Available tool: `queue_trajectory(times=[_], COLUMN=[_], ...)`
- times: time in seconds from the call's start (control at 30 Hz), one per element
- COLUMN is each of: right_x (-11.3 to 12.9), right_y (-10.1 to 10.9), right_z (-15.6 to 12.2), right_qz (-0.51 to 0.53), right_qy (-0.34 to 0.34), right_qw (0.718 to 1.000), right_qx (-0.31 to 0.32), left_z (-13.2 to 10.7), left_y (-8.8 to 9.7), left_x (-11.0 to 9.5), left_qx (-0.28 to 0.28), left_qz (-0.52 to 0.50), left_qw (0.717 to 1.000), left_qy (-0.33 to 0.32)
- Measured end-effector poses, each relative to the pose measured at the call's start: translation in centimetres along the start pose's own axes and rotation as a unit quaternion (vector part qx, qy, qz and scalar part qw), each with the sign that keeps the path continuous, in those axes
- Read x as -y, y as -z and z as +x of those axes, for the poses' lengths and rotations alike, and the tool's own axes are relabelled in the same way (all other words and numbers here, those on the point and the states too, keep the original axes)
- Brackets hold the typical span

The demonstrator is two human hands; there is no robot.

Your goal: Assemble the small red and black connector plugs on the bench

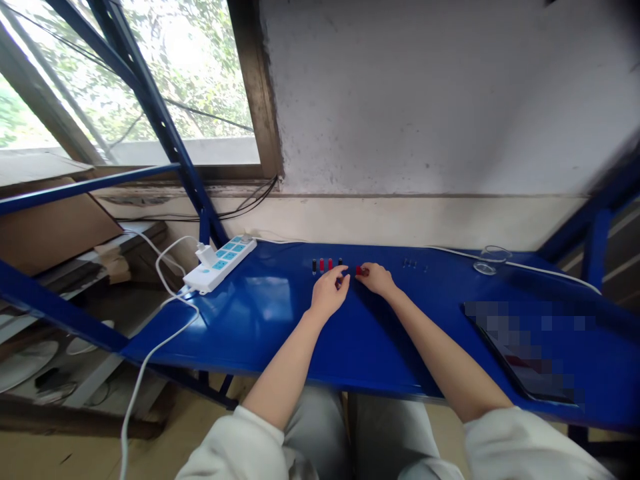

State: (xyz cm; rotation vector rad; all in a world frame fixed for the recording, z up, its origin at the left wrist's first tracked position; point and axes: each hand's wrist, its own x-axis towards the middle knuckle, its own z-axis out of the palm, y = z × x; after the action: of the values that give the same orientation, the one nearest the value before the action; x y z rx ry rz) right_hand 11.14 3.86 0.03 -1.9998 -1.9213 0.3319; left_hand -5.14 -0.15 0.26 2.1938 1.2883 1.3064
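Observation:
A row of small upright pieces (326,265), black and red, stands on the blue metal table (280,327) near its far edge. My left hand (329,291) rests on the table just in front of that row, fingers curled, fingertips close to a dark piece. My right hand (375,278) lies beside it, its fingers pinched on a small red piece (359,271). What the left fingertips hold, if anything, is too small to make out.
A white power strip (220,264) with blue sockets and a white cable (150,353) lies at the table's left. Tiny dark parts (410,263) and clear glass dishes (493,260) sit at the back right. A dark flat tablet (525,353) lies near the right. Blue shelf struts (150,100) rise at left.

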Motion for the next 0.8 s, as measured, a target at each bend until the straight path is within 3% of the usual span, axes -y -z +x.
queue_trajectory(times=[0.13,0.27,0.47,0.8], right_x=[0.5,0.3,-0.3,0.5], right_y=[1.1,1.8,1.6,1.6], right_z=[-2.6,-3.9,-3.7,-3.9], right_qz=[-0.024,-0.031,-0.052,-0.037], right_qy=[0.083,0.136,0.212,0.277], right_qw=[0.996,0.989,0.973,0.956], right_qx=[0.001,-0.04,-0.079,-0.092], left_z=[-0.2,-0.3,-0.3,-0.1], left_y=[-0.1,-0.3,-0.6,-0.8], left_x=[-0.1,0.0,0.1,0.2], left_qx=[0.077,0.1,0.078,0.023], left_qz=[0.032,0.046,0.066,-0.004], left_qw=[0.994,0.991,0.992,0.999], left_qy=[-0.064,-0.08,-0.076,-0.039])
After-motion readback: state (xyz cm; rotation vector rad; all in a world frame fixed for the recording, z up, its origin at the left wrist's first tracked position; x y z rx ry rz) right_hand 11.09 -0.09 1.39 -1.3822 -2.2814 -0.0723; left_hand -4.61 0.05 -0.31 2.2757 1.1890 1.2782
